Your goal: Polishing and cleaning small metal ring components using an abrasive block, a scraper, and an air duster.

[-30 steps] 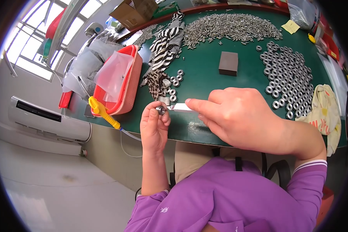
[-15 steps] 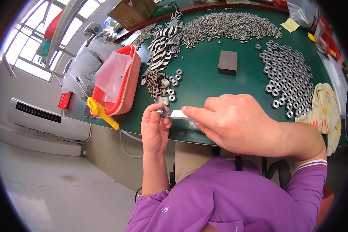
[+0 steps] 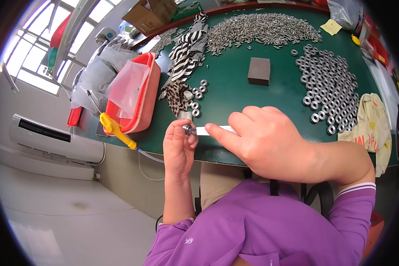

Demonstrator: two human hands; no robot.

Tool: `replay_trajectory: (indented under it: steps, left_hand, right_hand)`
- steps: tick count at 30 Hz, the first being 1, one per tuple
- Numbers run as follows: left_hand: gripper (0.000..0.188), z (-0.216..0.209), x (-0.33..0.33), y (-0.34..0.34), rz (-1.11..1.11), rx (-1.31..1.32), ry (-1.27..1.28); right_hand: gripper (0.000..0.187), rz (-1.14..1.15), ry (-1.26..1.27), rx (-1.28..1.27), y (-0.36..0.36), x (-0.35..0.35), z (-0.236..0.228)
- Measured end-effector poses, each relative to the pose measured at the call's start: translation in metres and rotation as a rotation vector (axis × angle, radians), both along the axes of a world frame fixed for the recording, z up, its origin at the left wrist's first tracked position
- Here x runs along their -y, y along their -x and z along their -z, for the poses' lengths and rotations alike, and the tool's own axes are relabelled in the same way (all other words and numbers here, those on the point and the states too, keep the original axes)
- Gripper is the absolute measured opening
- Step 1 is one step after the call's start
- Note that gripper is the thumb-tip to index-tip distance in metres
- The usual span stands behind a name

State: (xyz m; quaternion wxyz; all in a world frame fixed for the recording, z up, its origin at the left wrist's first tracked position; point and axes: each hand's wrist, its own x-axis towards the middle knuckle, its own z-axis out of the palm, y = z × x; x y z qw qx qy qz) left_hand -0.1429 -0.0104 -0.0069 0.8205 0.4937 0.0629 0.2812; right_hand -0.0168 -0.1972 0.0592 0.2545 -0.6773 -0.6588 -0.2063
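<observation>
One left hand (image 3: 178, 146), bare, thumb and fingertips pinched on a single metal ring (image 3: 187, 129). One right hand (image 3: 270, 144), bare, back uppermost, gripping a slim tool (image 3: 201, 131), index finger laid along it.

Change noted: compared with a second ago, the ring's face is turned more toward the tool — and a longer stretch of the tool's white part shows beside the index finger. Judged from this: the ring is being angled to suit the tool, whose tip sits at its rim, apparently touching.

Metal ring: small, bright silver, dark at the centre, partly covered by the pinch; held over the near edge of the green table (image 3: 226, 99).

Beyond: several loose rings (image 3: 199, 95) beside a striped cloth (image 3: 185, 53); one grey-brown block (image 3: 259, 71); one broad spread of rings (image 3: 326, 88), right; one heap of small metal pins (image 3: 264, 31), far side; one red basket (image 3: 151, 97), left.
</observation>
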Motion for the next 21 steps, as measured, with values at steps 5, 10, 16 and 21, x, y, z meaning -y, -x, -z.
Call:
replay_trajectory:
  steps: [5,10,16,21]
  left_hand:
    - [0.027,0.003,-0.006,0.002,0.032,-0.018,0.011]
    - [0.026,0.002,-0.012,0.005,0.118,0.111,0.443]
    - [0.027,-0.007,-0.012,0.007,0.221,0.249,0.875]
    - [0.027,-0.006,-0.011,0.011,0.224,0.234,0.879]
  right_hand:
    - [0.030,-0.001,-0.057,0.059,-0.004,-0.003,0.002]
    - [0.022,-0.046,0.037,-0.116,-0.015,0.003,-0.018]
    - [0.015,0.114,-0.008,-0.131,-0.040,-0.008,-0.006]
    - [0.018,0.113,0.224,-0.180,-0.041,-0.013,0.010]
